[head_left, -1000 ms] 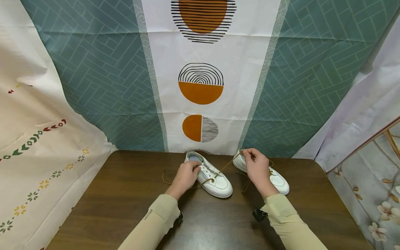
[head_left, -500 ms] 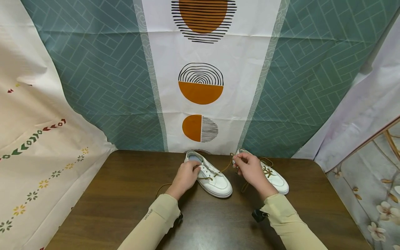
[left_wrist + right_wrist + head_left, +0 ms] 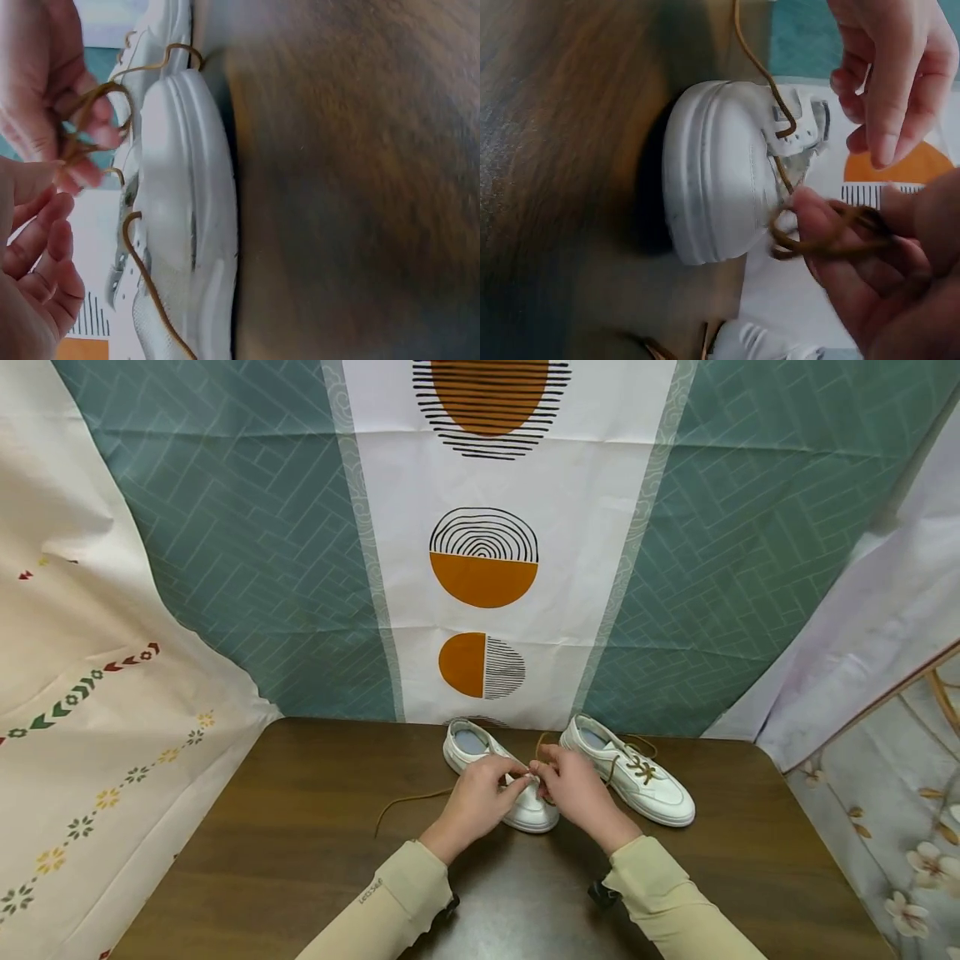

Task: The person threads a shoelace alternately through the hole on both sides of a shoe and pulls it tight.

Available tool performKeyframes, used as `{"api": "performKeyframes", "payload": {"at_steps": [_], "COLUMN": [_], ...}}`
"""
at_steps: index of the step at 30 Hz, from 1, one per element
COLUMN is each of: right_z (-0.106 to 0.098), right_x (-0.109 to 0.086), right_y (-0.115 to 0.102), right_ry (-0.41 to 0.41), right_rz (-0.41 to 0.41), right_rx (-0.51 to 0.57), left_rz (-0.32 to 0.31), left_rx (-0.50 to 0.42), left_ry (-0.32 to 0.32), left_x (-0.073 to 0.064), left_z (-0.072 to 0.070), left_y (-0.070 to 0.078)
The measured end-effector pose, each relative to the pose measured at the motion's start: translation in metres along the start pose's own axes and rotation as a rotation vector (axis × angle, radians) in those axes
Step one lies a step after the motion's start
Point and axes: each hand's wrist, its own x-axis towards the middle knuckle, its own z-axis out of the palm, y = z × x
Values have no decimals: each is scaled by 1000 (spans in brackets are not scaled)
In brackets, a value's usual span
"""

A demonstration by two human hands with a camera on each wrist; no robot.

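A white shoe [image 3: 534, 818] stands on the table with its toe angled to the right and toward me, a brown shoelace [image 3: 150, 285] threaded near its toe. My right hand [image 3: 581, 793] holds a looped bunch of that lace [image 3: 817, 247] over the front of the shoe. Close beside it is my left hand [image 3: 480, 797], thumb and forefinger extended toward the right fingertips. Seen from the right wrist, the left fingers [image 3: 885, 112] hold no lace. One lace end trails left across the table.
A second white shoe [image 3: 663, 802], its brown lace [image 3: 643, 768] crossed through the eyelets, stands to the right. Behind the brown wooden table [image 3: 300, 860] hangs a green and white patterned cloth [image 3: 495, 477]. Light curtains flank both sides.
My right hand has come left from the second shoe to the first, bringing the lace. My left hand has left the shoe's opening and shifted right to meet it.
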Motion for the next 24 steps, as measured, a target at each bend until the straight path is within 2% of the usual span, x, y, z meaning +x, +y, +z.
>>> {"api": "performKeyframes", "payload": {"at_steps": [2, 5, 8, 12, 16, 20, 24], "right_z": [1, 0, -1, 2, 5, 5, 2], "right_x": [-2, -4, -6, -7, -8, -7, -6], "right_y": [-3, -7, -9, -11, -11, -11, -12], "right_ry": [67, 123, 74, -17, -39, -55, -12], "right_rz": [-6, -19, -21, -4, -10, -24, -19], "right_rx": [5, 98, 204, 335, 350, 344, 372], "left_rz": [-4, 10, 30, 23, 1, -20, -26], "left_rx": [-17, -47, -38, 39, 78, 15, -81], "left_ry": [18, 42, 43, 54, 76, 69, 65], "left_x": [-1, 0, 2, 5, 6, 5, 6], "left_z": [2, 3, 6, 9, 11, 11, 6], "left_y": [2, 6, 11, 16, 16, 14, 12]}}
